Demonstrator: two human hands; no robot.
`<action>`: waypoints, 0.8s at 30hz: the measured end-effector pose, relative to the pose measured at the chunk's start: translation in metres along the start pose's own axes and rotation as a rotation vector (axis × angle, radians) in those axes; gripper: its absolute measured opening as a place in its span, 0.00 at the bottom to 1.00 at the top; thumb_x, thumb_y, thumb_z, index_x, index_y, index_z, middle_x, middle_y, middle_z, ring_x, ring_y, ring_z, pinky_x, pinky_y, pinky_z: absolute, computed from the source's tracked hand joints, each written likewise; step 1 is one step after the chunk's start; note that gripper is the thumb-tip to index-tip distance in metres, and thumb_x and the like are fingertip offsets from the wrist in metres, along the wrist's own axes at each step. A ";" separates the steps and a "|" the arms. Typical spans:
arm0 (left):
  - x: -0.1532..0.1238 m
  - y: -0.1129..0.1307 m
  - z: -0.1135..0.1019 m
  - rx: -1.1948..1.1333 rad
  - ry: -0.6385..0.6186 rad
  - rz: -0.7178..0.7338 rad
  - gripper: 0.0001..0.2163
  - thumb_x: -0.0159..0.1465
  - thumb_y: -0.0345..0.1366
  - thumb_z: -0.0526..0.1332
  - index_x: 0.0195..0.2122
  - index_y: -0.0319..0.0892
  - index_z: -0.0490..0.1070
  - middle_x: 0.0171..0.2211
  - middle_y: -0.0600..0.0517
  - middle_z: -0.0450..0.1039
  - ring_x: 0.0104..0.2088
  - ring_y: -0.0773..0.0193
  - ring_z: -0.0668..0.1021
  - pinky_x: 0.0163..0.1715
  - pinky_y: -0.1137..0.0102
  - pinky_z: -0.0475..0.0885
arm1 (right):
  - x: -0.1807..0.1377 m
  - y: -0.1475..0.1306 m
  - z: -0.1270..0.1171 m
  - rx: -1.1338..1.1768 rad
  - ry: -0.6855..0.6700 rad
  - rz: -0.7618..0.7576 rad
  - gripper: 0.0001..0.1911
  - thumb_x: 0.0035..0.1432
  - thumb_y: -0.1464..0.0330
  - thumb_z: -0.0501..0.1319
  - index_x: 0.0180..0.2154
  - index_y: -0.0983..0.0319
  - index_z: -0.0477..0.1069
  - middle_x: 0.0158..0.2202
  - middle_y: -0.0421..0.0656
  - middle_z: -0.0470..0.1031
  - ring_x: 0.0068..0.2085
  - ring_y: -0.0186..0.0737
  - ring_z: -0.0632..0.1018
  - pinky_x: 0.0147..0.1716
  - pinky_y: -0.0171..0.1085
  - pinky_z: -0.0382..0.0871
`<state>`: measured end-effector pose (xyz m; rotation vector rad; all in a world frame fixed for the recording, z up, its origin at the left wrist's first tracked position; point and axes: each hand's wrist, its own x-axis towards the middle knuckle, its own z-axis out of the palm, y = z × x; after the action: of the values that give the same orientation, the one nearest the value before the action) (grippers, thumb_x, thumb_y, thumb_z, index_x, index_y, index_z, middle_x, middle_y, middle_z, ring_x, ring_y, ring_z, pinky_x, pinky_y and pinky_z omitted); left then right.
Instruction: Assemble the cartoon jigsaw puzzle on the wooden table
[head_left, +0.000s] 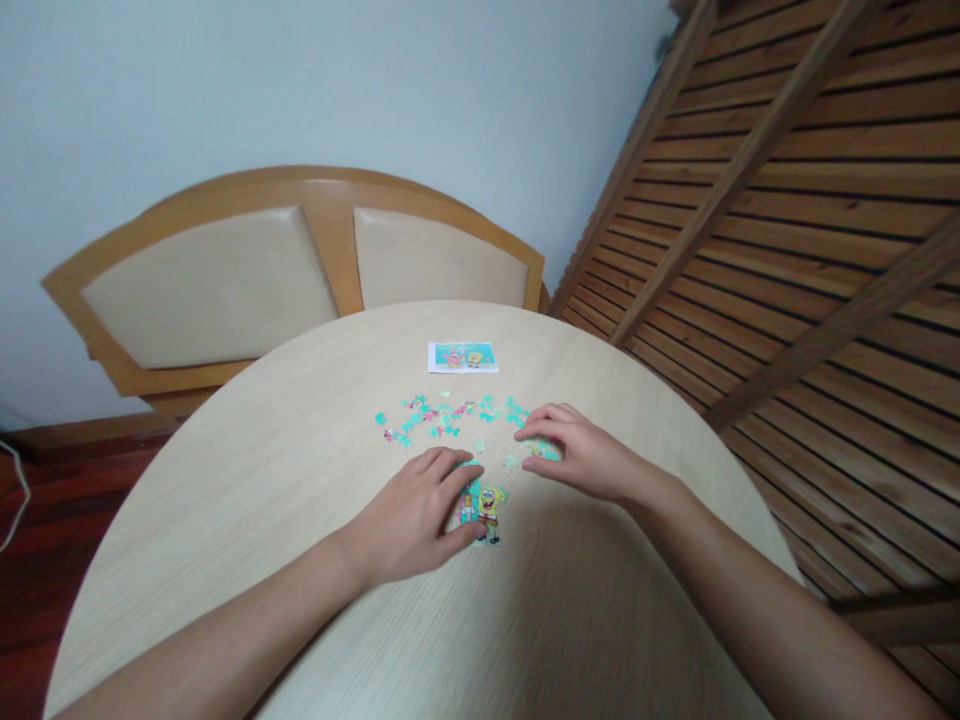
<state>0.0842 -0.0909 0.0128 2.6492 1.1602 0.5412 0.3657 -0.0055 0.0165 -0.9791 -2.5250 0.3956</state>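
Tabletop (pixel 262 450): round, pale wood | left hand (pixel 416 515): grip spread over joined puzzle section (pixel 490 508), which could split if the thumb drags | right hand (pixel 576 452): grip spread around small loose pieces (pixel 546 452) | joined puzzle section: mid-tabletop, turquoise, yellow cartoon figure, left side partly hidden | scattered pieces (pixel 427 414): beyond it, turquoise and pink

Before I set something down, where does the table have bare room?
The round, pale wooden table is bare between the left hand and left rim, and from the rectangular printed picture card to the right rim. Its middle is crowded: turquoise puzzle pieces beyond that hand, a joined cartoon section partly hidden by it.
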 end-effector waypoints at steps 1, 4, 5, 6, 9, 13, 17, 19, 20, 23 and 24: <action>0.000 0.001 0.000 0.009 -0.006 0.001 0.23 0.67 0.45 0.64 0.60 0.40 0.67 0.59 0.40 0.68 0.59 0.46 0.70 0.59 0.50 0.69 | 0.001 -0.001 0.002 -0.002 -0.012 -0.019 0.16 0.61 0.59 0.68 0.49 0.57 0.78 0.50 0.49 0.74 0.54 0.50 0.73 0.56 0.49 0.67; -0.001 0.002 0.001 0.021 -0.012 0.011 0.22 0.67 0.46 0.64 0.59 0.41 0.68 0.58 0.40 0.68 0.59 0.45 0.71 0.59 0.50 0.70 | 0.002 -0.003 0.007 -0.003 -0.068 -0.050 0.15 0.61 0.59 0.68 0.49 0.55 0.79 0.52 0.48 0.74 0.55 0.51 0.73 0.57 0.50 0.66; -0.001 0.002 0.001 0.019 -0.010 0.010 0.23 0.67 0.46 0.64 0.58 0.40 0.68 0.58 0.39 0.68 0.58 0.45 0.71 0.58 0.50 0.70 | 0.002 -0.003 0.008 -0.002 -0.082 -0.054 0.15 0.61 0.58 0.68 0.49 0.55 0.79 0.52 0.48 0.74 0.55 0.51 0.73 0.57 0.51 0.66; -0.001 0.002 0.001 0.015 -0.008 0.007 0.23 0.67 0.47 0.64 0.58 0.40 0.68 0.57 0.39 0.69 0.58 0.45 0.71 0.58 0.50 0.71 | 0.002 -0.002 0.009 -0.002 -0.090 -0.054 0.17 0.61 0.57 0.68 0.49 0.55 0.79 0.52 0.48 0.75 0.55 0.51 0.73 0.57 0.51 0.66; 0.000 -0.001 0.001 -0.007 0.000 -0.005 0.22 0.67 0.46 0.64 0.58 0.41 0.68 0.56 0.40 0.69 0.56 0.46 0.73 0.57 0.50 0.72 | 0.000 0.005 0.006 -0.022 -0.089 -0.026 0.20 0.59 0.55 0.69 0.51 0.57 0.78 0.52 0.49 0.76 0.55 0.52 0.73 0.57 0.50 0.66; 0.001 -0.007 0.003 -0.029 0.043 -0.029 0.17 0.70 0.43 0.61 0.56 0.40 0.69 0.56 0.41 0.70 0.56 0.49 0.74 0.58 0.53 0.72 | -0.003 0.015 -0.001 -0.040 -0.065 0.036 0.19 0.61 0.57 0.68 0.51 0.58 0.77 0.51 0.49 0.76 0.54 0.51 0.74 0.57 0.50 0.67; 0.002 -0.012 0.007 -0.021 0.090 -0.070 0.15 0.71 0.41 0.58 0.55 0.41 0.70 0.56 0.42 0.71 0.56 0.51 0.74 0.58 0.54 0.72 | -0.004 0.021 -0.005 -0.028 -0.049 0.065 0.16 0.63 0.59 0.65 0.51 0.58 0.77 0.50 0.49 0.76 0.53 0.50 0.75 0.57 0.49 0.68; 0.003 -0.015 0.008 -0.002 0.122 -0.120 0.13 0.71 0.40 0.58 0.52 0.40 0.72 0.54 0.42 0.72 0.55 0.51 0.75 0.57 0.53 0.73 | -0.004 0.022 -0.005 -0.021 -0.041 0.071 0.15 0.64 0.61 0.64 0.51 0.58 0.77 0.50 0.49 0.76 0.53 0.49 0.75 0.57 0.49 0.69; 0.004 -0.018 0.007 0.016 0.138 -0.150 0.12 0.71 0.39 0.58 0.51 0.40 0.72 0.54 0.43 0.73 0.54 0.51 0.75 0.57 0.53 0.73 | -0.005 0.023 -0.005 -0.019 -0.039 0.072 0.15 0.65 0.61 0.63 0.51 0.58 0.77 0.50 0.49 0.76 0.53 0.49 0.75 0.57 0.49 0.69; 0.003 -0.030 0.005 0.102 0.190 -0.241 0.12 0.70 0.39 0.57 0.50 0.39 0.73 0.54 0.42 0.73 0.54 0.49 0.75 0.57 0.51 0.72 | -0.005 0.024 -0.005 -0.015 -0.042 0.068 0.14 0.66 0.63 0.62 0.51 0.58 0.77 0.50 0.48 0.76 0.53 0.48 0.75 0.57 0.48 0.69; 0.003 -0.036 0.003 0.136 0.215 -0.279 0.13 0.70 0.40 0.57 0.50 0.39 0.73 0.54 0.41 0.73 0.54 0.48 0.75 0.57 0.50 0.72 | -0.005 0.024 -0.006 -0.010 -0.042 0.065 0.14 0.66 0.63 0.61 0.51 0.58 0.77 0.50 0.48 0.76 0.53 0.48 0.75 0.57 0.48 0.69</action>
<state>0.0632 -0.0647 -0.0014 2.5202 1.6512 0.7295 0.3856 0.0089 0.0104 -1.0700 -2.5403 0.4272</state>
